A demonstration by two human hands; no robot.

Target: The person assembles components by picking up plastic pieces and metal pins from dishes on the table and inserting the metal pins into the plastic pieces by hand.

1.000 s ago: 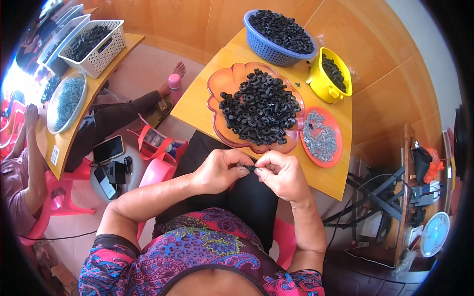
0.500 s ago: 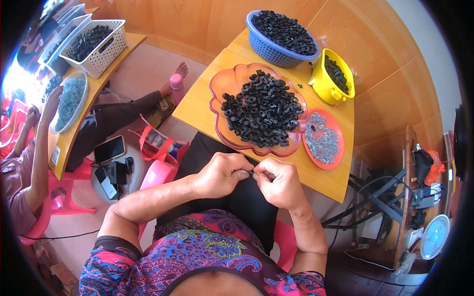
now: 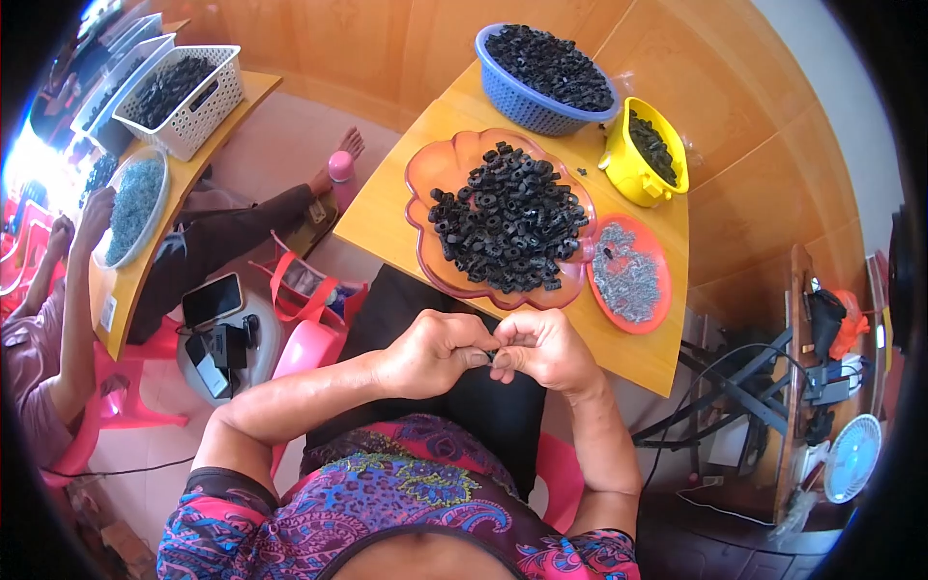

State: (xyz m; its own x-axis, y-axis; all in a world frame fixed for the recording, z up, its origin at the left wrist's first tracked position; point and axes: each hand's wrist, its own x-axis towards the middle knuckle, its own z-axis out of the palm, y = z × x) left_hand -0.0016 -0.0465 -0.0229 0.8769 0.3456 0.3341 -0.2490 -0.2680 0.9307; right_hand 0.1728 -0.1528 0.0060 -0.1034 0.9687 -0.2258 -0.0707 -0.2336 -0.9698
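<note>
Above my lap, just off the table's near edge, my left hand (image 3: pixel 437 354) pinches a small dark part (image 3: pixel 490 356) between thumb and fingertips. My right hand (image 3: pixel 549 350) meets it from the other side, its fingers closed on the same part, and the fingertips of both hands touch. Most of the part is hidden by the fingers. Beyond my hands, a scalloped orange tray (image 3: pixel 418 172) carries a heap of small black plastic pieces (image 3: pixel 507 217). To its right, a round orange-red plate (image 3: pixel 661 290) holds many thin silvery metal pieces (image 3: pixel 626 280).
Farther back on the table (image 3: pixel 372 217) stand a blue basket (image 3: pixel 527 104) and a yellow container (image 3: pixel 628 174), both with black pieces. At left a co-worker's hand (image 3: pixel 95 215) is at a bowl (image 3: pixel 159 208). A stool (image 3: pixel 266 362) bears phones; a fan (image 3: pixel 853 459) stands right.
My right hand has turned and its fingers have shifted inward and slightly down over the part. My left hand stays nearly in place. The view has shifted slightly.
</note>
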